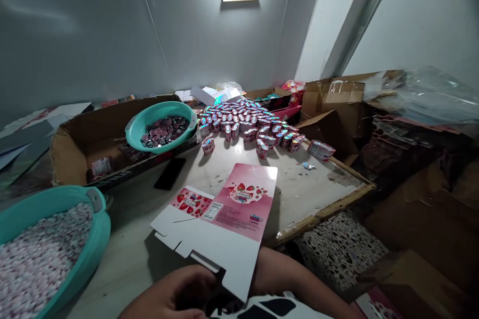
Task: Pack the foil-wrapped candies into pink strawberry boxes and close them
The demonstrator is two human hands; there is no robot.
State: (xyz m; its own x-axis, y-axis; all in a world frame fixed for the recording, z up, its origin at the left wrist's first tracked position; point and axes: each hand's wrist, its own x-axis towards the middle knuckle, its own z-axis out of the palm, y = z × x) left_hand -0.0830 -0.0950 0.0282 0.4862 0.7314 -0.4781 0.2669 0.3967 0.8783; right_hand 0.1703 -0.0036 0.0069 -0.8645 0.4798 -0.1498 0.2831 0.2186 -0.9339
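Head: glossy, angular cardboard carton (229,227)

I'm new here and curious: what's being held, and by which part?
A carton, seemingly by its notched lower edge, in the left hand; the right hand is hidden.

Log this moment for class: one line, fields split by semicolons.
left hand: at lower edge of carton; right hand: hidden, forearm behind carton; table: small packs toward far end

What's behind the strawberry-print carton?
The right forearm lies partly behind the strawberry-print carton; past its edges, tabletop shows. The right hand and whatever it touches are hidden.
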